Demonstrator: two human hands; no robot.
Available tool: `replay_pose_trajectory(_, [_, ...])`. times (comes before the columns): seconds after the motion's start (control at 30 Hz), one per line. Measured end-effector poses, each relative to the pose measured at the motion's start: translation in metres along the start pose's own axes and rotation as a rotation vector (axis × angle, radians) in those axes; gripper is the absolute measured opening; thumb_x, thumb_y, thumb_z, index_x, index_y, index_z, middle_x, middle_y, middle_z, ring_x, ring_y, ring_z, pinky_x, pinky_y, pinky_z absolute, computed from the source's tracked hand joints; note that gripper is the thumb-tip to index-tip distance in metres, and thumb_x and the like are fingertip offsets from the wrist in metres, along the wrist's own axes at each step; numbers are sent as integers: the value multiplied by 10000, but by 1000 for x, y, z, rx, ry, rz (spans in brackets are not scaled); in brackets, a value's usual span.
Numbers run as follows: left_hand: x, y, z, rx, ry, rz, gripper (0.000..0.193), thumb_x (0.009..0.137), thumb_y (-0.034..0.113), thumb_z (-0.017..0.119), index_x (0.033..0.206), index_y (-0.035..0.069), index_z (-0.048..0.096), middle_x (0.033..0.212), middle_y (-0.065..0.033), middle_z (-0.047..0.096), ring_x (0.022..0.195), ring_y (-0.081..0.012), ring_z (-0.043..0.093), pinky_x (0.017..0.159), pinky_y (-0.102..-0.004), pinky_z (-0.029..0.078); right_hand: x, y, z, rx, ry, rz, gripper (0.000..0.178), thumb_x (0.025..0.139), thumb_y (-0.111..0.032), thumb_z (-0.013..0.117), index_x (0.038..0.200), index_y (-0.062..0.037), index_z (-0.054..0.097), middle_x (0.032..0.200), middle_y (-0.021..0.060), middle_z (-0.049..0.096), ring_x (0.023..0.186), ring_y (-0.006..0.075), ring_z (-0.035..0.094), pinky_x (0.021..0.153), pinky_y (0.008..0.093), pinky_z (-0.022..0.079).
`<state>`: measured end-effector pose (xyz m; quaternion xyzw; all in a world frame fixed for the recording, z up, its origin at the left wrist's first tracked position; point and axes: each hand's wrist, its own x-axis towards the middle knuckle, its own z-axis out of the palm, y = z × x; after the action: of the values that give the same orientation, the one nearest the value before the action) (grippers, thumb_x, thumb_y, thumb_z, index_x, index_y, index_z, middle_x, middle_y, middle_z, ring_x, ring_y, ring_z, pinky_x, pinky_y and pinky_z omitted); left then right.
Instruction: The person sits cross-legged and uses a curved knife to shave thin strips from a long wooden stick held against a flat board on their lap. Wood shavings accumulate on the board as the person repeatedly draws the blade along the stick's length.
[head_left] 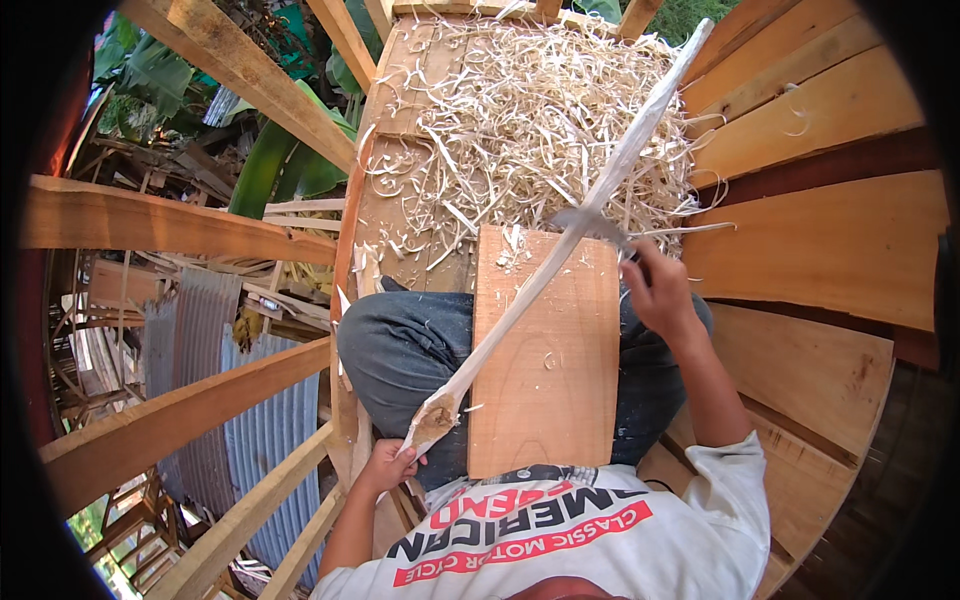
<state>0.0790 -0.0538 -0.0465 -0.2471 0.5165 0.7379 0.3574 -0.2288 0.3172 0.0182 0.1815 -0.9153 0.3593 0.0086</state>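
A long, pale, peeled wooden stick [640,125] runs slantwise from my lap toward the far right, with a brown, rough knot near its thicker near end. My left hand [385,467] is closed around that near end, beside my left thigh. In my right hand [662,298] is a knife [600,226] with a dark handle, its blade slightly blurred and lying across the stick. Under the stick, a flat wooden board [545,370] rests on my lap between my thighs, with a few small shavings on it.
A large heap of curled wood shavings [560,110] covers the plank floor [400,165] ahead. Wooden slats [180,220] form an open railing on the left, with corrugated sheets [270,440] beyond. Orange-brown planks [830,240] line the right side close to my right arm.
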Motion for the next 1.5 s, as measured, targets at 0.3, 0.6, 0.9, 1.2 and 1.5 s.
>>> replay_pose_trajectory(0.3, [-2,-10,10,214,161,120,363,935,330,546,814,-6,611,573,10,496,520,-61,446,478,-226,357,-32,-26,13,-34,-129,31,238,835,-230,679,796,-25,563,546,98,536,491,252,565,472,334,421])
replay_pose_trajectory(0.6, [0,-5,42,753,424,422,362,903,327,584,746,2,552,537,-170,510,506,-366,566,474,-388,421,-55,-57,34,-108,-289,-63,386,778,-378,719,653,-74,516,510,63,552,452,250,577,427,337,447])
replay_pose_trajectory(0.9, [1,-3,58,951,541,482,284,874,246,626,777,1,523,537,-194,513,508,-398,562,454,-431,428,-48,-62,50,-195,-339,-97,469,772,-478,687,615,-72,513,471,75,523,446,260,576,433,358,450])
replay_pose_trajectory(1.2, [3,7,66,922,552,462,290,883,247,618,756,8,512,518,-177,510,481,-382,563,430,-420,421,-51,-59,57,-342,-247,-93,543,682,-563,722,563,-88,487,499,65,514,463,238,569,419,336,429])
replay_pose_trajectory(1.5, [13,-5,75,870,637,491,326,882,264,624,731,0,504,501,-181,513,471,-375,571,423,-414,430,-42,-59,80,-342,-93,-57,600,608,-597,749,537,-84,447,472,65,457,432,231,519,409,324,386])
